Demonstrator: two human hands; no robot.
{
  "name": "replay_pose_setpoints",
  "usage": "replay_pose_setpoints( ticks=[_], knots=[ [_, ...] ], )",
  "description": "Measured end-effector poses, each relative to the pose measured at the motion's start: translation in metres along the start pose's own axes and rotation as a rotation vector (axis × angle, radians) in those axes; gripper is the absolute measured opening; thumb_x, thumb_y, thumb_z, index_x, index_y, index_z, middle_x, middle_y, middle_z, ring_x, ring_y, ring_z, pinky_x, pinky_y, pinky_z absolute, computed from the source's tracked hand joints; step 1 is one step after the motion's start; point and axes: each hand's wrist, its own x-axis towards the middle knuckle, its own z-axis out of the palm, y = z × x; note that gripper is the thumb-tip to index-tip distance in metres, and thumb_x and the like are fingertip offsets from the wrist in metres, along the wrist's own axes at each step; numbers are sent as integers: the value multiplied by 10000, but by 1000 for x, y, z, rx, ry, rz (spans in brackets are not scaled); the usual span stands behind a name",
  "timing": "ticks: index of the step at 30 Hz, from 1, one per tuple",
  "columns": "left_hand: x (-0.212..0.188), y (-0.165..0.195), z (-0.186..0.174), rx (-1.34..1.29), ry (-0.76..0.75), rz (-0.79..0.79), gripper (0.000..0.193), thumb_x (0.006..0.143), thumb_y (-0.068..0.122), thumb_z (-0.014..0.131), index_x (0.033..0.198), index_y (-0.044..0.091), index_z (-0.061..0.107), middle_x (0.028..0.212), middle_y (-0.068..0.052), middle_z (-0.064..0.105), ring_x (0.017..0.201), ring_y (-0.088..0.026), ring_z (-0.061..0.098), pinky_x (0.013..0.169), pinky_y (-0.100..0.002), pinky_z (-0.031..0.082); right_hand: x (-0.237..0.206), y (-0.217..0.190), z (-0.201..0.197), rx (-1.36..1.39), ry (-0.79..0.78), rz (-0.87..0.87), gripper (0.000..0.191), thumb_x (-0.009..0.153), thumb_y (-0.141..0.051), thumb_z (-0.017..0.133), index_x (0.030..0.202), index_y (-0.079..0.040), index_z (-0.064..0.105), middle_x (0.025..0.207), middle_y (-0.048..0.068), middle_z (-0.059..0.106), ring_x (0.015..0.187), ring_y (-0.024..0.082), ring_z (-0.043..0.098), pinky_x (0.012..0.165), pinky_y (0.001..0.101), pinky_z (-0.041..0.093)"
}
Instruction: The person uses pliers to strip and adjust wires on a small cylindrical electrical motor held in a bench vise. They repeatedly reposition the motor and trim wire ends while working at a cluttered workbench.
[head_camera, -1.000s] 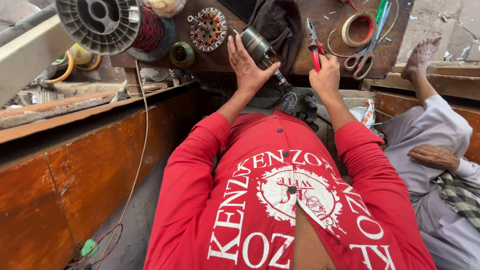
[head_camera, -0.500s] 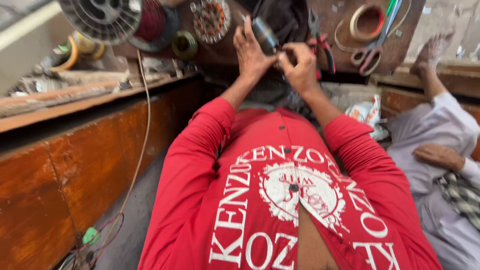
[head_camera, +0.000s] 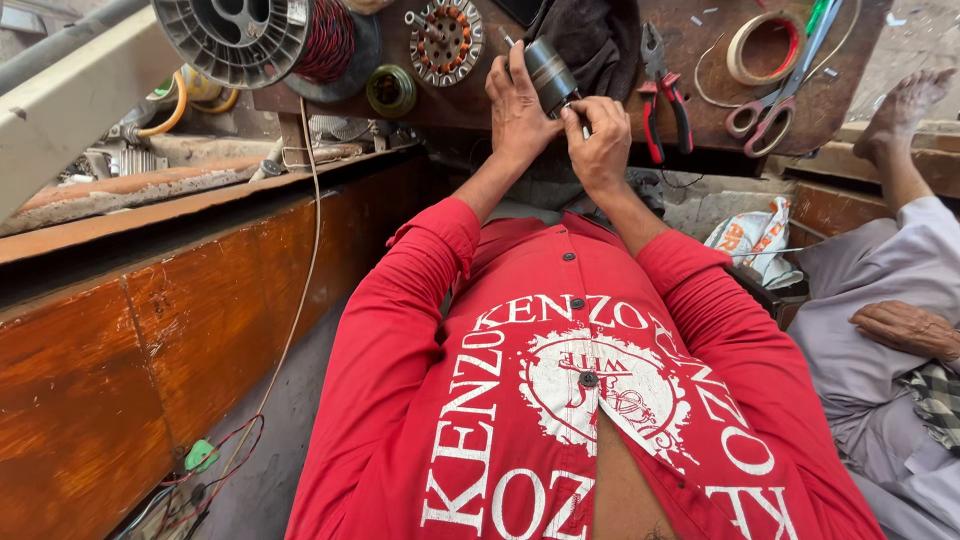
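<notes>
Left hand (head_camera: 518, 112) grips a small dark motor armature (head_camera: 549, 74); right hand (head_camera: 598, 140) pinches its shaft end; winding looks unstarted, judging by the bare core.

Bright, even daylight filled the scene, with soft shadows under the dark wooden workbench (head_camera: 420, 105). The frame was sharp in the centre, while wide-angle distortion bent the orange-brown wooden panel (head_camera: 130, 370) at the left edge.

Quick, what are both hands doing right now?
Left hand: closed around the small dark cylinder.
Right hand: closed, fingers pinching at the cylinder's lower end.
</notes>
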Motion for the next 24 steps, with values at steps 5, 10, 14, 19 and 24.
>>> replay_pose_setpoints(
  ticks=[5, 10, 14, 19, 24],
  knots=[
    [-2, 2, 0, 14, 23, 20, 1316, 593, 421, 969, 1543, 140, 104, 1423, -267, 280, 1326, -489, 327, 1095, -549, 417, 2, 3, 1, 40, -12, 8, 114, 981, -126, 743, 990, -14, 726, 1019, 130, 719, 965, 331, 664, 868, 447, 516],
    [-4, 3, -1, 4, 24, -22, 1351, 547, 501, 982, 1529, 121, 135, 1422, -261, 288, 1332, -484, 321, 1078, -544, 409, -10, 8, -4, 215, 4, 119, 182, 1003, -129, 687, 1103, 21, 704, 1083, 176, 693, 1023, 326, 677, 896, 421, 533],
    [-5, -1, -3, 15, 47, 13, 1389, 521, 628, 961, 1527, 124, 148, 1457, -244, 289, 1348, -471, 327, 1109, -556, 389, -27, 12, -11, 275, -48, 239, 211, 1043, -123, 620, 1168, 31, 689, 1027, 169, 716, 925, 281, 709, 818, 379, 544],
    [-6, -3, -4, 9, -39, -13, 1401, 541, 716, 931, 1525, 111, 137, 1476, -247, 260, 1368, -467, 294, 1100, -560, 371, -32, 18, -15, 389, -122, 368, 199, 1043, -110, 604, 1162, 18, 699, 943, 139, 746, 780, 241, 715, 676, 342, 555],
    [-6, 6, -3, 2, -34, 21, 1379, 576, 689, 940, 1536, 110, 137, 1479, -233, 249, 1389, -455, 263, 1136, -582, 337, -35, 19, -13, 292, -22, 94, 128, 1038, -58, 645, 1107, 45, 678, 953, 182, 721, 817, 314, 724, 728, 384, 552]
  ],
)
